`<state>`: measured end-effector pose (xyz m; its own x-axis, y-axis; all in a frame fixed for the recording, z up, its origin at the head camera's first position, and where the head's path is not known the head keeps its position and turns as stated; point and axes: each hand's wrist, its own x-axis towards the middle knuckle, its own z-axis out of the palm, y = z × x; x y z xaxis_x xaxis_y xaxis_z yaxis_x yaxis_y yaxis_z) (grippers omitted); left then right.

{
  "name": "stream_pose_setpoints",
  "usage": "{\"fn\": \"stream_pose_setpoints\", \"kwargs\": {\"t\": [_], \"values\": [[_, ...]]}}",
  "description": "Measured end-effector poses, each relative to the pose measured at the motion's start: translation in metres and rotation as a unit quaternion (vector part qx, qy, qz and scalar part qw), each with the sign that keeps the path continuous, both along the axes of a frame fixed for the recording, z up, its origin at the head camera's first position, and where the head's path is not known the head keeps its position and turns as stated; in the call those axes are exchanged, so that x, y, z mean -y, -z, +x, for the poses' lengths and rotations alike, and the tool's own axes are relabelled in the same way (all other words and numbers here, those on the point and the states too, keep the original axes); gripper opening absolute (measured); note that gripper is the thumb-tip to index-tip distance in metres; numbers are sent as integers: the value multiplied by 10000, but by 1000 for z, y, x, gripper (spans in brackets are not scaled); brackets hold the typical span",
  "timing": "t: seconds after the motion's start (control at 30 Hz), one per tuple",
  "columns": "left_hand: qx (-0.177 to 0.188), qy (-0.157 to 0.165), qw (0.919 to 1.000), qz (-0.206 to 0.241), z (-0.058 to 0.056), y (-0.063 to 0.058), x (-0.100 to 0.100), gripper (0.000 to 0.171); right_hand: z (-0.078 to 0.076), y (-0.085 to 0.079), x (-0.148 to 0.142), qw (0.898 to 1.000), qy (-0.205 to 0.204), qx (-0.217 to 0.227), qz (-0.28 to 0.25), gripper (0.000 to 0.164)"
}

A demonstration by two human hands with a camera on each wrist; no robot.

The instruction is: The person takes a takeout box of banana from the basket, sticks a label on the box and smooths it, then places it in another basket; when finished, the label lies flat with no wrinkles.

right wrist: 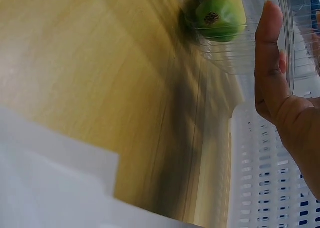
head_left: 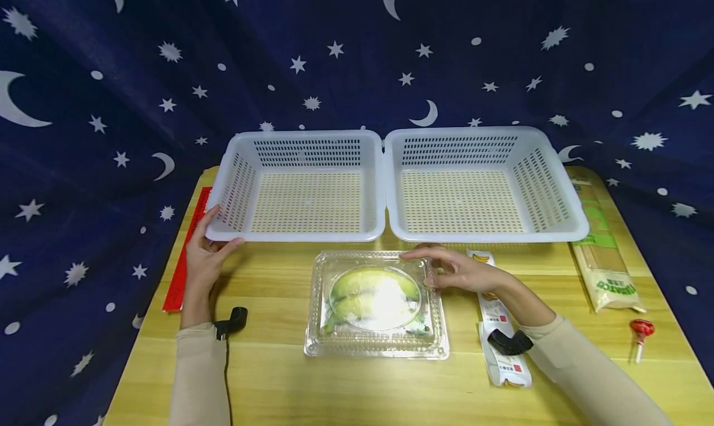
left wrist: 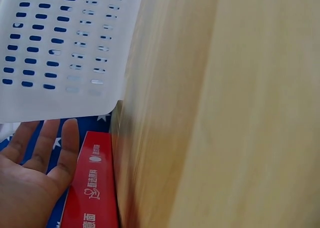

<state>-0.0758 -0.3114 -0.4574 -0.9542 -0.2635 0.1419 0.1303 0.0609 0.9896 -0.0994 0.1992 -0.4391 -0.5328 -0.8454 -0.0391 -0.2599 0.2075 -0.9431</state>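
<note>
Two white perforated plastic baskets stand side by side at the back of the table. My left hand (head_left: 203,258) is at the front left corner of the left basket (head_left: 307,236), its thumb by the front rim. Its fingers (left wrist: 44,140) look loosely extended in the left wrist view. A clear plastic clamshell box (head_left: 315,317) with yellow-green fruit (head_left: 348,283) inside lies in front of the baskets, lid down. My right hand (head_left: 460,272) pinches its far right corner, thumb (right wrist: 270,47) on the near side of the edge and fingers behind, partly hidden.
A red box (head_left: 184,258) lies left of the baskets. The right basket (head_left: 485,237) stands behind my right hand. A white strip-shaped package (head_left: 504,351) lies under the right forearm. At the right are a noodle packet (head_left: 605,258) and a red lollipop (head_left: 641,328). A starry curtain (head_left: 357,54) surrounds the table.
</note>
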Motion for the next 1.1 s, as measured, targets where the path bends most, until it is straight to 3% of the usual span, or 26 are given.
{"fn": "stream_pose_setpoints", "kwargs": {"t": [0.17, 0.33, 0.47, 0.67, 0.83, 0.93, 1.03, 1.1], "values": [[166, 17, 9999, -10, 3, -5, -1, 83, 0, 0, 1, 9999, -34, 88, -84, 55], [234, -5, 9996, -133, 5, -8, -1, 81, 0, -1, 3, 9984, -88, 497, -268, 57], [284, -180, 9969, -707, 5, -6, 0, 76, 0, 0, 2, 9977, -18, 635, -233, 60], [113, -402, 9747, -2195, 9, -10, -1, 66, 3, 0, -1, 9981, 260, 514, -231, 66], [-447, -473, 9475, -3131, 12, -20, -5, 64, 7, 0, -5, 9977, 352, 478, -332, 68], [-815, -479, 9337, -3453, 14, -29, -11, 64, 10, 0, -12, 9968, 382, 507, -489, 67], [-1051, -336, 9315, -3465, 17, -39, -22, 61, 15, 0, -22, 9963, 510, 418, -554, 66], [-1177, -135, 9358, -3322, 18, -46, -32, 59, 18, 1, -29, 9961, 602, 354, -549, 63]]}}
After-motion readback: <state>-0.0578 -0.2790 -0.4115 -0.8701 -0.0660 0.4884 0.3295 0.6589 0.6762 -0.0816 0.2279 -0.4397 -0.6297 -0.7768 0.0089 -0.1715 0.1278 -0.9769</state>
